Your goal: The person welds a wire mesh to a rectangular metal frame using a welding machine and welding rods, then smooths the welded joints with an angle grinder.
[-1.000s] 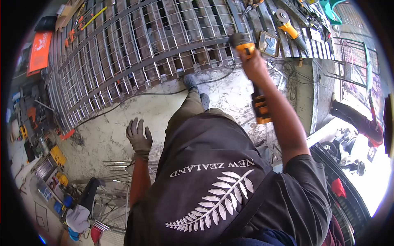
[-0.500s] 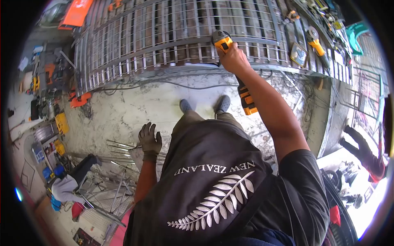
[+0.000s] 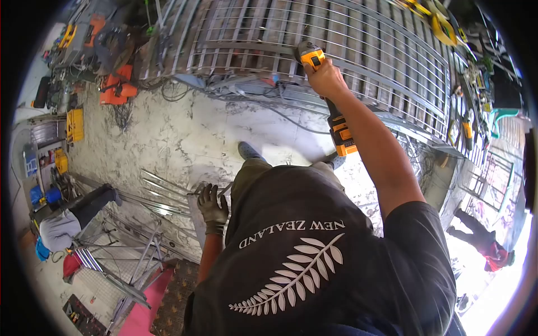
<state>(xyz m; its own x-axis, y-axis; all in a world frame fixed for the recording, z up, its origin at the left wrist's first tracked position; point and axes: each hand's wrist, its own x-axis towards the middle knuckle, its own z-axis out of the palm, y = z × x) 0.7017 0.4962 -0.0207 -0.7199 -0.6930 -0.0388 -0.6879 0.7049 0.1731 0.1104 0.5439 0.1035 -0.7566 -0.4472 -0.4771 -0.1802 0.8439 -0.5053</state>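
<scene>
Fingers (image 3: 317,71) of the bare right hand (image 3: 324,79) wrap tightly around the neck of a yellow and black cordless grinder (image 3: 311,56). The arm is stretched out ahead of the body. The tool's head sits over the near edge of a large grey steel grille gate (image 3: 386,61) that lies flat. Its orange and black battery pack (image 3: 343,137) hangs down along the underside of the forearm.

The left hand (image 3: 213,205), in a grey work glove, is low beside the hip with its fingers loosely bent. It is right at a bundle of thin bright steel rods (image 3: 159,193) lying on the pale marbled floor (image 3: 168,134), but I cannot tell whether it actually grips one.

Black cables (image 3: 280,109) trail along the floor under the gate's edge. An orange machine (image 3: 115,84) stands at the far left, and another person (image 3: 482,241) is at the right edge.
</scene>
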